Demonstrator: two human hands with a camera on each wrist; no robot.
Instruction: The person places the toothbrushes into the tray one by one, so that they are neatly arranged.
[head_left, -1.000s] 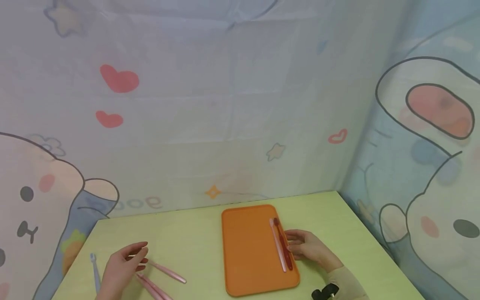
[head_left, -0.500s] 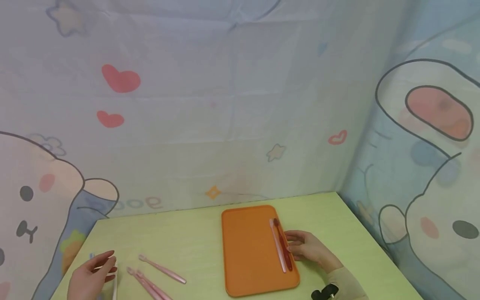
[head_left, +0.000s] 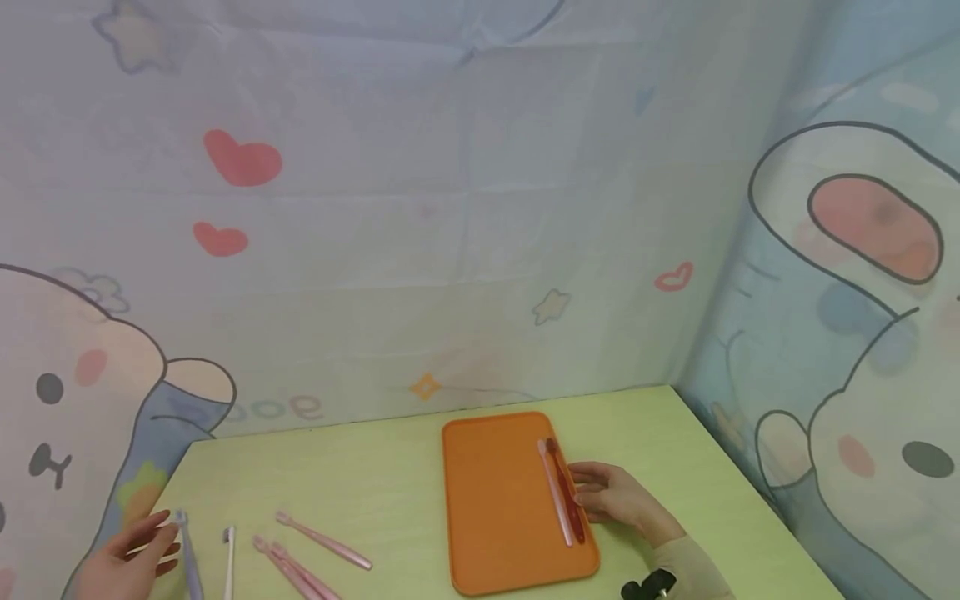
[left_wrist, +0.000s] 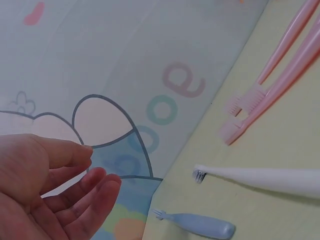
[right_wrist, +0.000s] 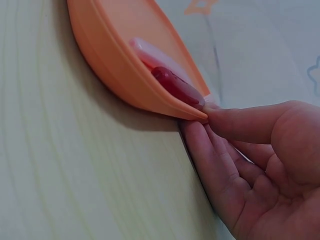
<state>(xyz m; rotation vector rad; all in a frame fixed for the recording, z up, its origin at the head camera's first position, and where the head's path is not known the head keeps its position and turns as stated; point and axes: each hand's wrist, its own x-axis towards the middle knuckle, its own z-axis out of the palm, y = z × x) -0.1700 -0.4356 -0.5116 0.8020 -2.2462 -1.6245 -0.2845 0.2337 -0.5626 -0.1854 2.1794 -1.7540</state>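
At the table's left side my left hand hovers with loosely bent fingers and nothing between them. Its fingertips are right at a light blue toothbrush; the left wrist view shows that hand apart from the brush. A white toothbrush with dark bristles lies just to the right, followed by several pink toothbrushes. My right hand pinches the right rim of an orange tray between thumb and fingers. Inside the tray, along that rim, lie a pink toothbrush and a dark red toothbrush.
The pale yellow-green table ends against a printed cloth backdrop at the back, with more cloth at both sides. A black object sits at the right wrist by the sleeve.
My left hand has moved left, from over the pink toothbrushes past the white one to the light blue one, uncovering the white toothbrush. The right hand has stayed on the tray's rim.
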